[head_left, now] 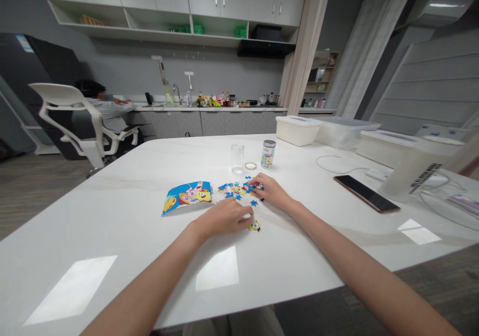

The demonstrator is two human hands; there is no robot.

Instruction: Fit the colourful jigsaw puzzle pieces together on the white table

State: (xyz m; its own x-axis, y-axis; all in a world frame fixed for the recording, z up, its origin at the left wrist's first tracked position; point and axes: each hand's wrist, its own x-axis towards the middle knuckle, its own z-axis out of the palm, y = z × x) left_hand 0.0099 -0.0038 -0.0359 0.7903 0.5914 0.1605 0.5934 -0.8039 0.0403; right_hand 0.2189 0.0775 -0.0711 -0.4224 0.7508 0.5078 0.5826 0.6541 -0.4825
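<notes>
i sit at a wide white table (112, 216), with open bare surface to the left of my fingers and between them and the near edge, so there is plenty of room to slide things. beyond my fingers stand a clear cup (237, 158), a small lid (250, 165) and a printed jar (268, 153); well off to the right lies a dark phone (365, 193). just left of my left hand (224, 217) lies a cartoon picture sheet (187, 195). my right hand (270, 190) rests curled on a scatter of blue puzzle pieces (235, 189), fingertips touching them. my left hand is lightly closed, fingertips at a small joined yellow cluster (255, 226); i cannot tell if it pinches it. i judge i am sorting pieces to join; next calls for a fine pinch.
</notes>
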